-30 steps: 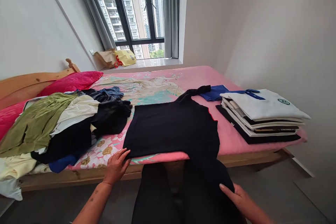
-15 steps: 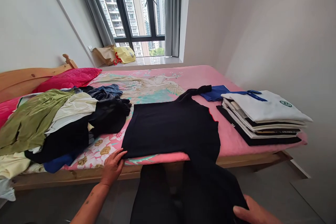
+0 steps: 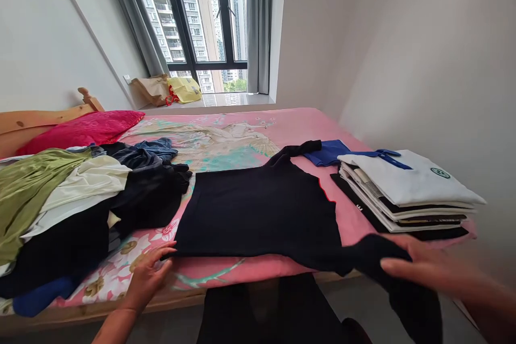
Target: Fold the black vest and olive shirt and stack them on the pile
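A black long-sleeved top (image 3: 258, 215) with a red-edged neckline lies spread flat on the bed, its hem to the left and its neck to the right. My left hand (image 3: 150, 271) pinches the near corner of the hem at the bed's front edge. The near sleeve is raised in my right hand (image 3: 419, 263), thumb on top; its cuff end dangles below. Stretched toward the back, the far sleeve reaches a folded blue garment (image 3: 328, 153).
A neat stack of folded clothes (image 3: 411, 188), a white polo shirt on top, stands at the right. Heaped loose clothes (image 3: 80, 193) cover the bed's left side, before a red pillow (image 3: 84, 131). Paper and yellow bags (image 3: 183, 90) rest on the windowsill.
My right hand has risen from below the bed's edge, lifting the sleeve out to the right. My left hand still grips the hem corner, which sits slightly farther left and lower in view.
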The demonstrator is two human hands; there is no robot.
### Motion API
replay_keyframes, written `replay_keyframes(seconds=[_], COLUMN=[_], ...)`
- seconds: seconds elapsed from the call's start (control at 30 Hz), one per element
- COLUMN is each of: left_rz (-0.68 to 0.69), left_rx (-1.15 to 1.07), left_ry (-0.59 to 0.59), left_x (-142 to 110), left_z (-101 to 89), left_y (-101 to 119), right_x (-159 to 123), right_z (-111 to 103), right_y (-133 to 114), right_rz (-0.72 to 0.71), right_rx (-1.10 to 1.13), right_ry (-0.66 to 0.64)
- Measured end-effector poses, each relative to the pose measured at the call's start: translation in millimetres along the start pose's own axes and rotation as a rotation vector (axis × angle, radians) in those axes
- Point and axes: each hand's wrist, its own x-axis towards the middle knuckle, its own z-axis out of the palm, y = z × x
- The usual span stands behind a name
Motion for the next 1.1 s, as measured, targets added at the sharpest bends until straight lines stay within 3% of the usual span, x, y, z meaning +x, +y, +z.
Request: replay_keyframes(seconds=[0.07, 0.17, 0.23, 0.3, 0.43, 0.5, 0.6, 0.73, 0.83, 1.0, 1.1], left_rz=[-0.173, -0.378, -0.452, -0.519, -0.59, -0.592, -0.6, -0.598, -0.592, -0.429, -0.348], left_rx=[-0.065, -0.119, -0.089, -0.025, -0.019, -0.058, -0.126, -0.276, -0.366, -0.315, -0.252], left_ry=[-0.027, -0.084, -0.118, -0.127, -0.096, -0.104, -0.153, -0.287, -0.339, -0.11, -0.049], left_x=[34.6, 86.6, 109.6, 119.0, 110.1, 101.7, 91.6, 83.5, 79.2, 68.7, 52.1], left_z=[-0.4, 9.3, 20.9, 32.9, 44.7, 40.2, 24.6, 9.0, 11.0, 22.5, 22.1], left_y=[3.4, 8.4, 8.9, 5.8, -5.1, -6.4, 2.5, 20.7, 25.1, 25.6, 31.0], right_x=[54.3, 141.7, 184.1, 203.8, 186.5, 166.9, 146.9, 146.9, 154.4, 156.3, 143.6], right_z=[-27.3, -53.9, -57.4, -48.2, -5.9, 14.5, 32.4, 41.9, 50.2, 55.7, 52.3], right_y=[-27.7, -50.5, -44.6, -22.0, 47.8, 79.5, 109.6, 119.3, 120.5, 131.9, 139.0], right_rz=[-0.037, -0.095, -0.055, 0.02, 0.15, 0.215, 0.318, 0.335, 0.289, 0.289, 0.225], right_rx=[0.068, 0.161, 0.149, 0.095, 0.046, 0.063, 0.081, 0.117, 0.178, 0.196, 0.173], right_ry=[0.05, 0.37, 0.533, 0.532, 0.313, 0.235, 0.229, 0.24, 0.202, 0.182, 0.228])
